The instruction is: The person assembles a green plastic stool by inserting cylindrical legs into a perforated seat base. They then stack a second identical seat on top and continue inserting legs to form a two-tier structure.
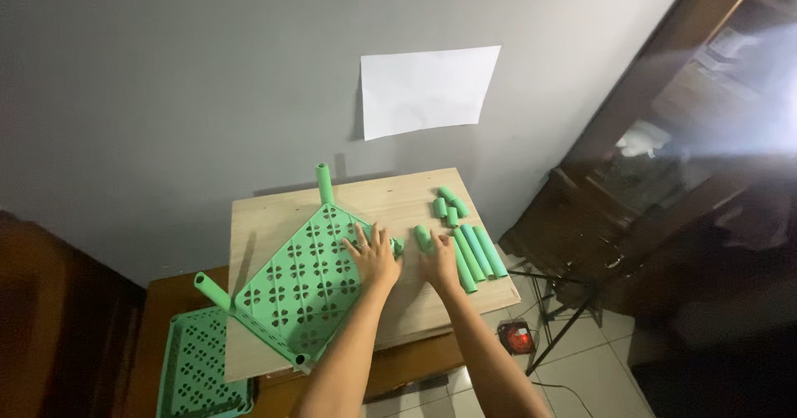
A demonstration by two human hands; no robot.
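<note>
Both forearms enter from the bottom edge and reach up over the desk, a pale wooden board set on darker furniture.

Second green perforated tray lies lower left, beside and below the board's near-left corner, well apart from both hands.

Large green tray, flat and pierced with clover-shaped holes, lies on the desk turned diamond-wise. Green tube legs stand at its corners: one at the left corner, tilted; one at the far corner, upright. A short socket shows at the near corner.

Left hand rests palm down on the tray's right corner, fingers spread and released, grasping nothing.

Right hand lies just beside it, palm down on the bare desk, fingers loosely extended. Fingertips touch a short green tube standing between the two hands; no closed grip visible.

Row of long green tubes lies side by side immediately right of the right hand, near the desk's right edge.

Cluster of short green tubes lies farther back on the desk.

Beyond: grey wall with a blank white paper sheet fixed above the desk. Dark wooden cabinet at right.
</note>
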